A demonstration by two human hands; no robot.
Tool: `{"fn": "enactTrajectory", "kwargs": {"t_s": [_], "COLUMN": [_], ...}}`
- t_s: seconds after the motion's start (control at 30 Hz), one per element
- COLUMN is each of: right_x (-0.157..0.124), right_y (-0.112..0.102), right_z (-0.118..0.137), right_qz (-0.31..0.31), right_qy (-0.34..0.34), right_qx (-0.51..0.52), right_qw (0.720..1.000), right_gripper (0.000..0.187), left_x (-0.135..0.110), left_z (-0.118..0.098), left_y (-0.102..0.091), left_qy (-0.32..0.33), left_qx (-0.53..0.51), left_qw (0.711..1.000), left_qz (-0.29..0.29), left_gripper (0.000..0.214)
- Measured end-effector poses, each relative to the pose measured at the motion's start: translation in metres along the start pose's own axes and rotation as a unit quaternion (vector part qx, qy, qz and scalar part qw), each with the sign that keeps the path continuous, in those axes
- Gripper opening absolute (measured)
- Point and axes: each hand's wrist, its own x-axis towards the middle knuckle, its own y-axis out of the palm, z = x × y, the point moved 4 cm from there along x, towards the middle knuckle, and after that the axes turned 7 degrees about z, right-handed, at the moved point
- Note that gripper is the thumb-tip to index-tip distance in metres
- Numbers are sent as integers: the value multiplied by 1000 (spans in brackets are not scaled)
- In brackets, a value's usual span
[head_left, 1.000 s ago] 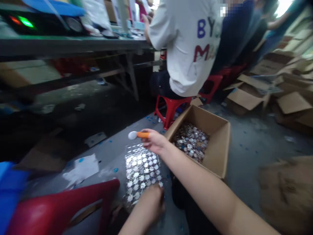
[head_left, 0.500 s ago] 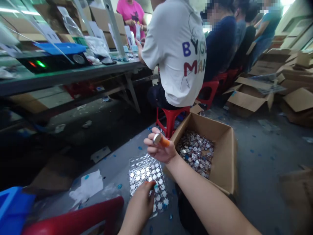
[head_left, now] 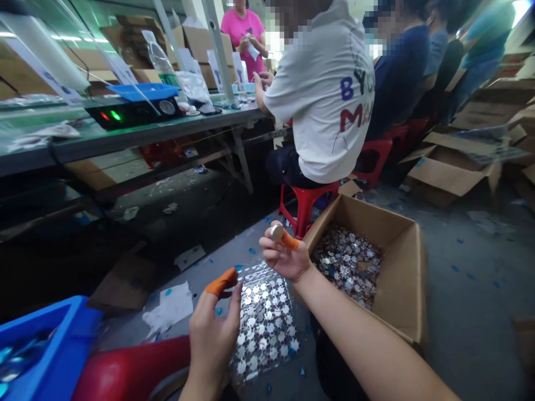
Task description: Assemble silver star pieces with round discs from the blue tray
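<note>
My right hand (head_left: 288, 257) grips a round silver disc (head_left: 276, 232) near its fingertips, palm up, with an orange finger cot on one finger. My left hand (head_left: 215, 320), an orange cot on its index finger, has thumb and index tip close together. A small blue piece (head_left: 238, 268) shows at those fingertips. Just right of my left hand lies a clear plastic sheet (head_left: 261, 271) covered with rows of silver star-edged pieces (head_left: 267, 323). Beside my right forearm, a cardboard box (head_left: 403, 267) contains a heap of similar shiny pieces (head_left: 349, 262).
A blue bin (head_left: 71, 328) with shiny pieces and a red stool (head_left: 137, 365) are at lower left. A person in a white shirt (head_left: 330, 100) sits ahead on a red stool (head_left: 307, 206). The workbench (head_left: 200, 121) runs along the left. Open cartons (head_left: 447, 172) stand at right.
My left hand has lifted off the sheet and moved left, a small blue piece at its fingertips. My right hand keeps the disc. The whole view has shifted slightly.
</note>
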Motion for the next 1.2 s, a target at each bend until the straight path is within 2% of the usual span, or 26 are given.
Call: {"fn": "enactTrajectory", "kwargs": {"t_s": [0.07, 0.17, 0.23, 0.27, 0.3, 0.33, 0.4, 0.43, 0.47, 0.53, 0.6, 0.63, 0.7, 0.73, 0.77, 0.8, 0.87, 0.9, 0.97, 1.07, 1.13, 1.2], "right_x": [2, 6, 8, 8, 9, 8, 7, 6, 6, 4, 4, 4, 4, 4, 4, 4, 3, 2, 0, -5, -10, -15], "right_y": [-4, -11, -15, -15, -16, -16, -16, -16, -15, -15, -15, -15, -15, -15, -16, -16, -17, -17, -17, -16, -15, -14], "right_z": [-3, -5, -6, -7, -7, -7, -6, -5, -4, -2, 0, 0, -1, -2, -3, -4, -8, -10, -17, -32, -45, -57], "right_qz": [-27, -74, -90, -95, -99, -103, -113, -117, -120, -127, -133, -134, -132, -133, -137, -142, -150, -151, -150, -159, -164, -160], "right_qy": [-3, -10, -14, -16, -17, -19, -21, -20, -19, -19, -18, -17, -11, -8, -5, -2, 3, 6, 14, 36, 59, 80], "right_qx": [-2, -26, -23, -15, -9, -7, -22, -34, -43, -46, -39, -33, -26, -26, -30, -37, -51, -55, -59, -66, -67, -55], "right_qw": [1000, 997, 996, 995, 995, 994, 993, 992, 992, 991, 990, 990, 991, 991, 990, 989, 987, 987, 987, 984, 982, 982], "right_gripper": [30, 19, 16, 15, 16, 16, 17, 17, 17, 17, 16, 16, 16, 16, 16, 15, 16, 17, 18, 18, 18, 20], "left_x": [2, 2, -2, -7, -14, -24, -49, -61, -68, -71, -61, -52, -31, -22, -16, -11, -7, -5, -4, 0, 3, 7], "left_z": [2, 4, -3, -9, -18, -29, -48, -54, -58, -58, -51, -44, -27, -19, -12, -8, -6, -5, -1, 10, 14, 14], "left_y": [-3, -9, -12, -12, -8, -2, 12, 18, 23, 26, 24, 20, 7, -1, -7, -11, -12, -10, -8, -5, -4, -5], "left_qy": [-57, -156, -178, -168, -147, -121, -79, -69, -69, -75, -84, -99, -149, -174, -193, -203, -204, -203, -205, -210, -195, -171], "left_qx": [-57, -162, -223, -250, -273, -285, -271, -255, -239, -225, -247, -272, -339, -381, -425, -465, -532, -541, -504, -437, -438, -452], "left_qw": [997, 974, 958, 950, 940, 922, 863, 837, 821, 815, 820, 832, 866, 871, 865, 850, 814, 808, 835, 874, 877, 875], "left_qz": [6, 22, 42, 80, 144, 234, 418, 479, 514, 529, 509, 474, 338, 255, 186, 143, 116, 113, 80, 0, -29, -33], "left_gripper": [39, 43, 39, 35, 33, 34, 36, 32, 27, 18, 16, 19, 29, 34, 37, 39, 41, 41, 39, 46, 50, 50]}}
